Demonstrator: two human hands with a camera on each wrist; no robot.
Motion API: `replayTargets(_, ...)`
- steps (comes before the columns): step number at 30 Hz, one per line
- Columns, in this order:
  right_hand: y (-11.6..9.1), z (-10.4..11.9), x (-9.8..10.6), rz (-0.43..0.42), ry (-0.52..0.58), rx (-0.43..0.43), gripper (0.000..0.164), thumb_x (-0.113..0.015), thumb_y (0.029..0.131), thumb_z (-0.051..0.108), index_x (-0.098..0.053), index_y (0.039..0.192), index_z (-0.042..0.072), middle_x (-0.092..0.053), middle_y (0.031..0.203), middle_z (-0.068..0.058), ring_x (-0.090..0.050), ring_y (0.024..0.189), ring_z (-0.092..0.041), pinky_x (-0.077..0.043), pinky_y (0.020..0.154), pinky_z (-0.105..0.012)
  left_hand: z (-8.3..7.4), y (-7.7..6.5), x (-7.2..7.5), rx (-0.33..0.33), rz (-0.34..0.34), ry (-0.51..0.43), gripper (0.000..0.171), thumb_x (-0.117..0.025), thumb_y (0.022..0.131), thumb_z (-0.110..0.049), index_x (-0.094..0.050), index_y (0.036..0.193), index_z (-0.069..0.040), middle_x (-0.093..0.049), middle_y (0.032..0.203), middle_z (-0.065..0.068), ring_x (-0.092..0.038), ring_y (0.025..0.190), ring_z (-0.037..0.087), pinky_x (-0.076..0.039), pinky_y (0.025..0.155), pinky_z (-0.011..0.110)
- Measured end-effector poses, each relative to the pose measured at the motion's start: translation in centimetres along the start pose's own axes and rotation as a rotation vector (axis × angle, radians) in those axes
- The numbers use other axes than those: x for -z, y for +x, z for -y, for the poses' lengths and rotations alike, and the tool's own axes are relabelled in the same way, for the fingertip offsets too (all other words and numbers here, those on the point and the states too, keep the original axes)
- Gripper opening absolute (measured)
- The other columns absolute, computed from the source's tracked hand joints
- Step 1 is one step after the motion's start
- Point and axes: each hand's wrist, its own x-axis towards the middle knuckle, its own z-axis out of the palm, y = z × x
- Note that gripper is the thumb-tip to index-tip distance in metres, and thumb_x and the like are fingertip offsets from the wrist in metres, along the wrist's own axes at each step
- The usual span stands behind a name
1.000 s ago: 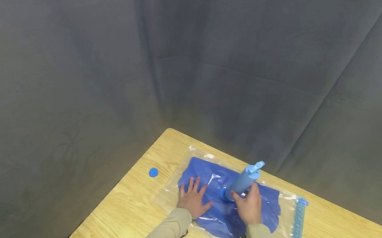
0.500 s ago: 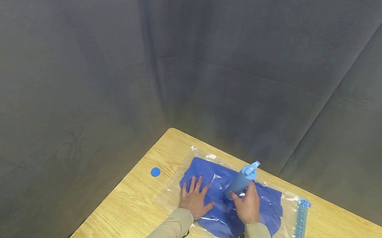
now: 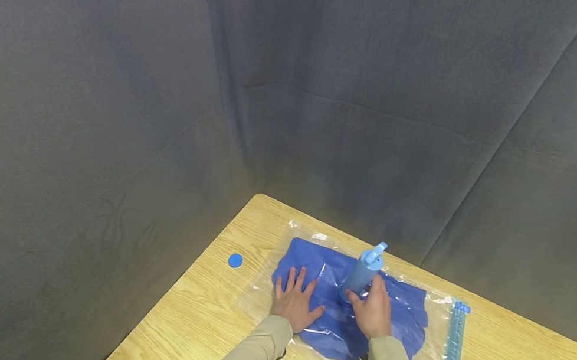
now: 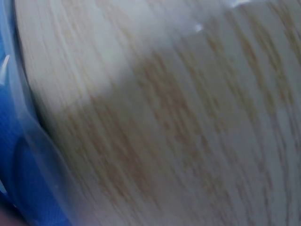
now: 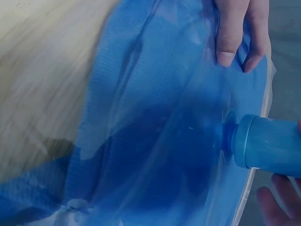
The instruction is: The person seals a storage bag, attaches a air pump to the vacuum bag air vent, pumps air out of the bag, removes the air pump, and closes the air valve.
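A clear plastic vacuum storage bag (image 3: 431, 333) lies on the table with folded blue cloth (image 3: 312, 257) inside. My right hand (image 3: 375, 311) grips the lower body of a light-blue hand pump (image 3: 361, 274), thumb on its near left side. The pump stands on the bag, leaning a little, its handle at the top. In the right wrist view the pump's end meets the round blue valve (image 5: 228, 141). My left hand (image 3: 294, 306) presses flat on the bag left of the pump, fingers spread. The left wrist view mostly shows table, with the bag's edge at left.
A round blue cap (image 3: 235, 260) lies on the wooden table (image 3: 188, 305) left of the bag. A teal zip strip (image 3: 452, 359) with a blue slider (image 3: 462, 307) runs along the bag's right edge. Dark grey curtains (image 3: 327, 119) hang behind the table.
The pump's top has swung left, so it leans less, and its base has settled over the valve. The left hand stays in place on the bag.
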Motion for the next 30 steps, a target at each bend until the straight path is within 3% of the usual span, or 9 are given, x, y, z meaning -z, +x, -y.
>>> replayTargets(17, -0.24, -0.36, -0.41, -0.015, 0.011, 0.058, 0.050, -0.079, 0.077, 0.009, -0.049, 0.116, -0.002, -0.060, 0.113, -0.025, -0.063, 0.100, -0.043, -0.050, 0.086, -0.054, -0.04, -0.07, -0.30, -0.011, -0.024, 0.030, 0.068, -0.048, 0.088, -0.065, -0.043, 0.145, -0.029, -0.027, 0.159, 0.009, -0.021, 0.148, 0.036, -0.022, 0.111, 0.062)
replayTargets(25, 0.13, 0.03, -0.14, 0.040, 0.011, 0.035, 0.051, -0.079, 0.078, 0.010, -0.048, 0.117, -0.002, -0.061, 0.117, -0.030, -0.062, 0.105, -0.047, -0.050, 0.090, -0.055, 0.07, -0.10, -0.12, -0.015, -0.027, 0.045, 0.068, -0.047, 0.088, -0.065, -0.043, 0.145, -0.028, -0.028, 0.159, 0.009, -0.021, 0.147, 0.037, -0.022, 0.111, 0.062)
replayTargets(30, 0.46, -0.17, -0.03, 0.063, -0.019, 0.047, 0.053, -0.079, 0.078, 0.011, -0.048, 0.119, -0.003, -0.061, 0.118, -0.031, -0.061, 0.107, -0.048, -0.049, 0.091, -0.056, -0.22, 0.00, 0.39, -0.033, -0.045, 0.039, 0.067, -0.053, 0.087, -0.061, -0.045, 0.143, -0.025, -0.033, 0.156, 0.011, -0.026, 0.146, 0.038, -0.025, 0.108, 0.061)
